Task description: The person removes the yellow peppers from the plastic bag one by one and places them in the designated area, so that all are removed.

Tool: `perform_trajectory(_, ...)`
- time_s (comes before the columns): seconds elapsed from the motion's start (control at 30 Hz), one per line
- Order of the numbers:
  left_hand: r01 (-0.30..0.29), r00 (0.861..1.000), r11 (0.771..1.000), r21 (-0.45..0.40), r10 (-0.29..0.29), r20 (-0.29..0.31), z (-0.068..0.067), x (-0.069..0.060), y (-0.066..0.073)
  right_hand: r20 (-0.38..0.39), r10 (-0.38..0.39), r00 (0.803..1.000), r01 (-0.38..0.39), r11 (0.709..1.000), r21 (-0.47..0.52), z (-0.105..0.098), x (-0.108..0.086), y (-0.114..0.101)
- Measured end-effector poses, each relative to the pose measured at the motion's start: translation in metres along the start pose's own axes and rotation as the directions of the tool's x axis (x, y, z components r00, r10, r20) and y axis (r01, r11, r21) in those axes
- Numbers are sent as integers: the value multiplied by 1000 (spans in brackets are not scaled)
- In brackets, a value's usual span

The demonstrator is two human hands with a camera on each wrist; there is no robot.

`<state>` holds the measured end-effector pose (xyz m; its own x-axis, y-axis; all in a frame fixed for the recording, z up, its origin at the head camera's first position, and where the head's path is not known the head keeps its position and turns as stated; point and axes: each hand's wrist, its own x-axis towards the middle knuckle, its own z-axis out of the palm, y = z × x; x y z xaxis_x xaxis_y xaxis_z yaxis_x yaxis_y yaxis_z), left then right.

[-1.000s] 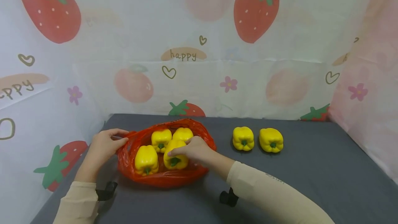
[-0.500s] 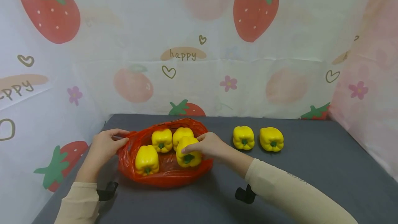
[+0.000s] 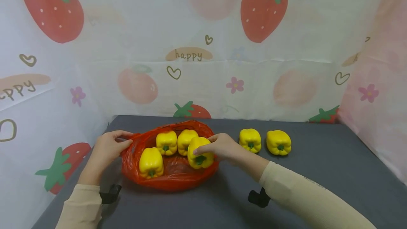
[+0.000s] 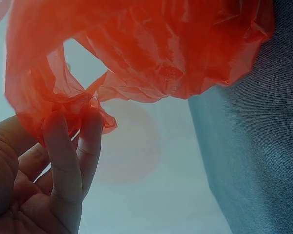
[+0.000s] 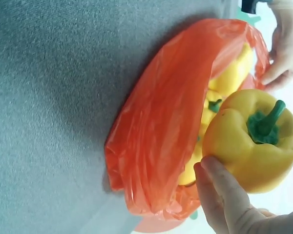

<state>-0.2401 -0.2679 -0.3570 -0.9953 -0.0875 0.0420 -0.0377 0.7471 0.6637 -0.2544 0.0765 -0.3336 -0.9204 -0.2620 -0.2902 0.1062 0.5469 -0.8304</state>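
A red plastic bag (image 3: 171, 183) lies with its mouth spread, several yellow bell peppers such as one at its left (image 3: 151, 162) inside. My left hand (image 3: 108, 149) pinches the bag's left edge; in the left wrist view its fingers (image 4: 66, 170) hold the thin red plastic (image 4: 156, 53). My right hand (image 3: 224, 146) grips a yellow pepper (image 3: 199, 153) at the bag's right side. The right wrist view shows that pepper (image 5: 251, 141) with its green stem, held in the right fingers (image 5: 229, 190) above the bag opening.
Two more yellow peppers, one nearer (image 3: 250, 140) and one further right (image 3: 278, 142), stand on the grey table (image 3: 305, 172) to the right of the bag. Behind and at both sides hangs a strawberry-print cloth (image 3: 222, 98).
The pepper in my right hand has moved from the middle of the bag to its right side and slightly up. My left hand keeps its hold on the bag edge.
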Motion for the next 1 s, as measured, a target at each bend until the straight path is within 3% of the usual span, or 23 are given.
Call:
perform_trajectory(0.4,-1,1000,1000,-17,1,2,0,0,1,-15,-23,1000,23,999,29,-21,-8,2)
perform_trajectory(0.7,-2,1000,1000,-21,2,6,-1,-1,0,-53,-37,998,35,999,-31,-40,-15,16)
perform_trajectory(1.0,-1,1000,1000,-7,1,13,0,0,2,-49,-28,998,29,1000,11,-57,-22,28)
